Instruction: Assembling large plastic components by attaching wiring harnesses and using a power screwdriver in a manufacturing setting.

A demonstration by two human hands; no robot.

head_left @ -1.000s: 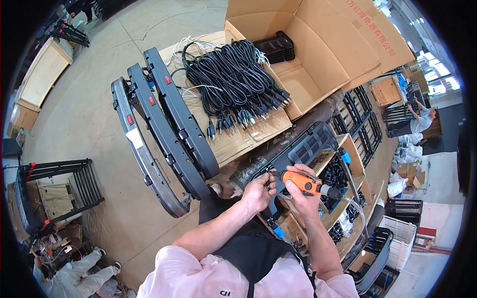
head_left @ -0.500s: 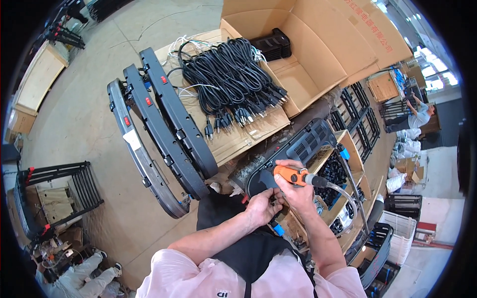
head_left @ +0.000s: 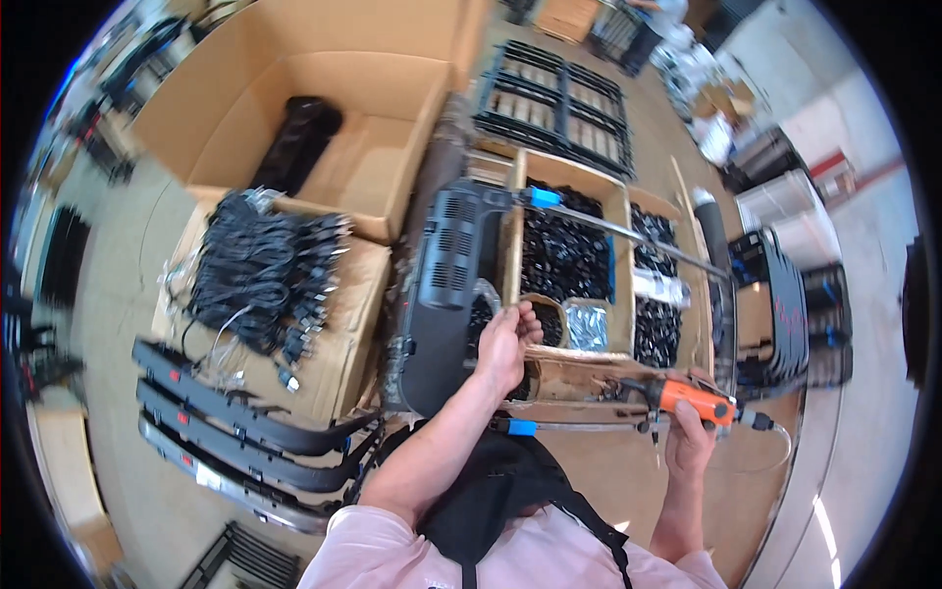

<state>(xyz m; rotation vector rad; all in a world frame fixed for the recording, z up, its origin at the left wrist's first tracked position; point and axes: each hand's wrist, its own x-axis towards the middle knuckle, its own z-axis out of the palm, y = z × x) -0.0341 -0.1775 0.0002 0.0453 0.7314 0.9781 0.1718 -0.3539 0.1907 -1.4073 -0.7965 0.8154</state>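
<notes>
My right hand (head_left: pixel 687 427) is wrapped round an orange air screwdriver (head_left: pixel 695 401), held out to the right beside the front of the wooden parts box, its clear hose curving off to the right. The fingers of my left hand (head_left: pixel 505 348) are curled closed at the box's near left corner, close to a round tub (head_left: pixel 546 320) of small dark parts; whatever they hold is hidden. Left of that hand lies a long black plastic housing (head_left: pixel 422 344) with vent slots, its near end by my forearm.
The wooden box (head_left: pixel 618 355) has compartments of black parts (head_left: pixel 564 257) and a clear bag (head_left: pixel 588 326). A metal bar with a blue sleeve (head_left: pixel 546 198) crosses it. At left are bundled black power cords (head_left: pixel 255 270), an open carton (head_left: pixel 378 147) and curved black covers (head_left: pixel 235 432).
The view has swung right. My right hand has carried the screwdriver rightward from the housing, and my left hand has left the housing's near end for the parts box.
</notes>
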